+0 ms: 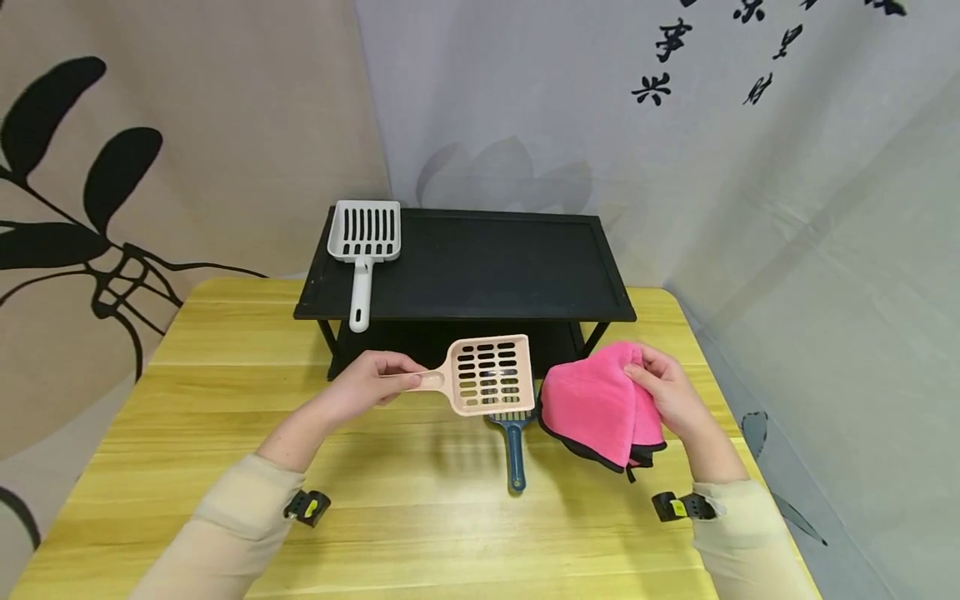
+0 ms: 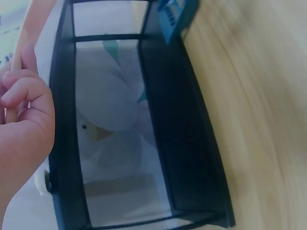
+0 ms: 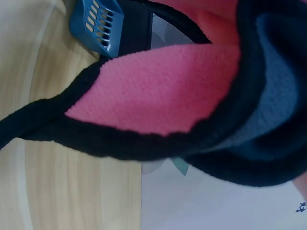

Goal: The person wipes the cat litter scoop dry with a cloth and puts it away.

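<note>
My left hand pinches the handle of a beige slotted litter scoop, held up over the table with its head pointing right. In the left wrist view the fingers are curled about the scoop's handle. A pink cloth with black edging hangs folded from my right hand, gripped between thumb and fingers. The right wrist view is mostly filled by that cloth, which hides the hand. Below the beige scoop lies a blue litter scoop, its head partly covered from above.
A black two-tier rack stands at the back of the wooden table. On its top left lies a white litter scoop, its handle overhanging the front edge. Behind hangs a printed curtain.
</note>
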Motion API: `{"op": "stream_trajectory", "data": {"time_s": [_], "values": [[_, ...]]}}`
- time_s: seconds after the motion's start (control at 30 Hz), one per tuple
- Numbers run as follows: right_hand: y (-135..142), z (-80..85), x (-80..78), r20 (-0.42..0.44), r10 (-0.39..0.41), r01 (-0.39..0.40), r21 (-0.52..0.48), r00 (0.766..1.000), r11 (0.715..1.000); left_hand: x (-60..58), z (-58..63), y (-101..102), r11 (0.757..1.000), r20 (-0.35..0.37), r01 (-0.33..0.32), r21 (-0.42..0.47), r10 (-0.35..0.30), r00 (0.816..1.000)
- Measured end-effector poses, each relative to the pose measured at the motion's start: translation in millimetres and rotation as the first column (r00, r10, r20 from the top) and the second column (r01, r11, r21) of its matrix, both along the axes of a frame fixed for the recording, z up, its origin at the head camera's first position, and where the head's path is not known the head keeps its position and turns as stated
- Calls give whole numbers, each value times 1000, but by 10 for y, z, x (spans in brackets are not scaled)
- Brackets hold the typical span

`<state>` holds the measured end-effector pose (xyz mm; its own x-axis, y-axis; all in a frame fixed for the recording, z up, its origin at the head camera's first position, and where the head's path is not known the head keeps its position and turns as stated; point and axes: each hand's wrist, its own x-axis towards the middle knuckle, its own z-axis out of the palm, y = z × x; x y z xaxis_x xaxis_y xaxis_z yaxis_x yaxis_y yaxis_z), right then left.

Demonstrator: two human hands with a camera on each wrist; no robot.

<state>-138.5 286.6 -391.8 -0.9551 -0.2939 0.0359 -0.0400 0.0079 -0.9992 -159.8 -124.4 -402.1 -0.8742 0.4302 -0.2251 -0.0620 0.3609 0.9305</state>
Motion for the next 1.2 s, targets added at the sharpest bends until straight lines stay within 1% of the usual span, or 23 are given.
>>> {"op": "stream_trajectory", "data": {"time_s": [0.13,0.27,0.37,0.5,0.63,0.73,0.83,0.9,0.93,1.0,1.1,1.13,1.2], "values": [[26,-13,26,-7,-3,3,-8,1000,1000,-45,44,89,996,19,-42,74,41,999],[37,-27,42,-9,-6,6,-10,1000,1000,-85,101,170,978,60,-115,177,106,993],[40,-35,52,-2,-1,1,-15,1000,1000,-115,163,230,959,96,-164,233,145,985],[38,-50,56,-7,11,-11,-25,1000,1000,-161,252,311,933,132,-213,290,181,975],[35,-63,51,-10,24,-24,-13,1000,1000,-198,315,363,895,185,-274,351,221,958],[32,-65,47,-12,27,-27,6,1000,1000,-217,338,377,868,214,-310,388,242,946],[27,-58,46,-14,25,-25,16,1000,1000,-234,335,386,853,224,-336,400,264,938],[23,-53,48,-16,25,-24,14,1000,1000,-241,325,397,851,224,-347,394,278,934],[21,-50,49,-16,26,-25,12,1000,1000,-242,325,403,857,222,-348,379,281,934],[16,-44,52,-18,28,-28,8,999,1000,-240,327,417,877,221,-340,339,277,935],[15,-36,57,-20,30,-29,6,999,1000,-230,339,435,916,220,-300,268,245,944],[17,-33,59,-22,31,-31,5,999,1000,-225,343,435,924,228,-287,254,231,946],[23,-28,64,-25,30,-30,3,999,1000,-217,340,428,931,248,-263,254,200,948]]}}
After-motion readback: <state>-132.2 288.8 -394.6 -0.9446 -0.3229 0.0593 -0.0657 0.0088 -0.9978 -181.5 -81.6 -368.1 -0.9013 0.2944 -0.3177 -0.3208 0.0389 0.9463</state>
